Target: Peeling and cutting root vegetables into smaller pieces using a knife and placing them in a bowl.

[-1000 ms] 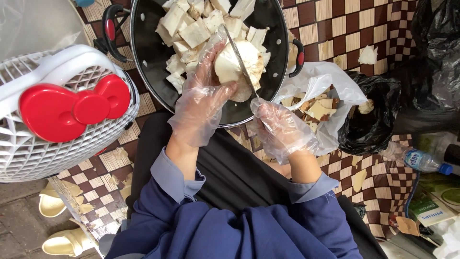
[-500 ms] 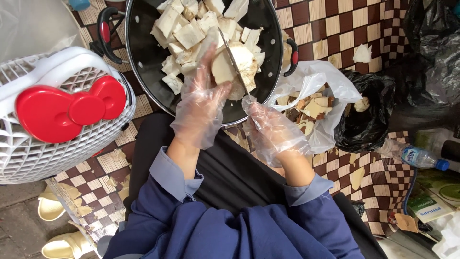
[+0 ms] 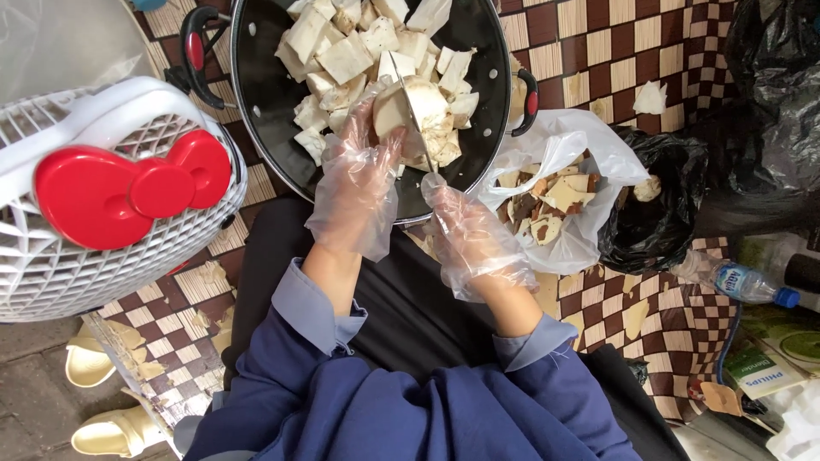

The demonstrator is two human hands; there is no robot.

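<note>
My left hand [image 3: 359,183], in a loose clear plastic glove, holds a pale peeled root piece [image 3: 410,107] over a black pan [image 3: 265,111]. My right hand [image 3: 470,235], also gloved, grips a knife [image 3: 416,119] whose thin blade runs up across the root piece. The pan holds several white cut chunks [image 3: 342,51] piled at its far side. Both blue sleeves reach out from the bottom of the view over my dark lap.
A white plastic basket with a red bow [image 3: 111,192] stands at the left. A clear bag of brown peelings [image 3: 555,201] lies right of the pan, beside black bags [image 3: 658,209]. A water bottle [image 3: 739,282] lies at the right on the checkered mat [image 3: 666,316]. Pale sandals [image 3: 107,427] sit bottom left.
The knife blade has moved across the root piece, and both hands have shifted slightly down and toward me over the pan's near rim.
</note>
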